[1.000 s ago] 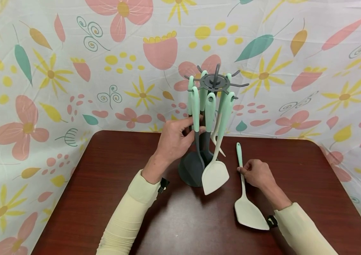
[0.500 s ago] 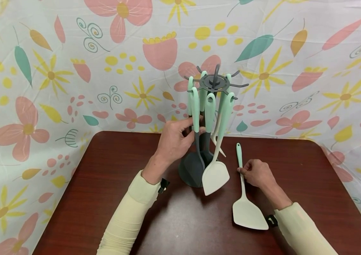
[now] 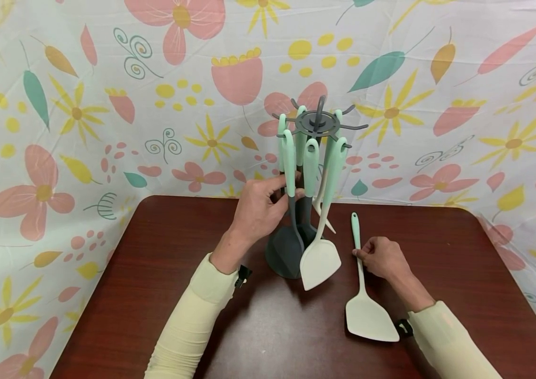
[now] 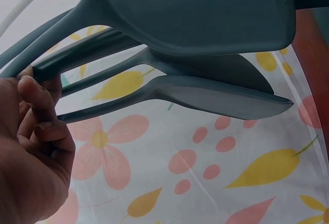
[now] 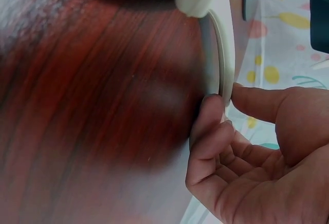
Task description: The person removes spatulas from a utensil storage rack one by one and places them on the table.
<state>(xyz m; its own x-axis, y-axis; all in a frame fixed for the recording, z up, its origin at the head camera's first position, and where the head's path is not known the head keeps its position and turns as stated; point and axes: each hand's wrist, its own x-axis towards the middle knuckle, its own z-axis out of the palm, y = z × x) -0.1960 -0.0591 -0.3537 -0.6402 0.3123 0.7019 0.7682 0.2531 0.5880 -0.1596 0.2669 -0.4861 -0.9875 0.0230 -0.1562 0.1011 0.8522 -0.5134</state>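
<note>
A dark grey utensil stand [image 3: 317, 122] with a ring of hooks carries several hanging utensils with mint-green handles. My left hand [image 3: 259, 208] reaches between them and grips the stand's post [image 4: 87, 54], its fingertips partly behind a handle. Facing front are a cream-headed turner [image 3: 320, 263] and a dark-headed utensil. On the right, my right hand [image 3: 384, 258] pinches the shaft of a cream spatula [image 3: 369, 318] between thumb and fingers, close over the tabletop. The spatula's green handle points away from me, its broad head towards me. The right wrist view shows thumb and fingertips on the shaft.
Everything is on a dark reddish-brown wooden table [image 3: 164, 284]. Behind it hangs a white cloth [image 3: 230, 126] with flowers and leaves, close to the table's back edge. In the left wrist view, a broad dark utensil head [image 4: 195, 13] fills the top.
The spatula's head has turned slightly to the left and flattened out during the first half second. Both hands have stayed in place.
</note>
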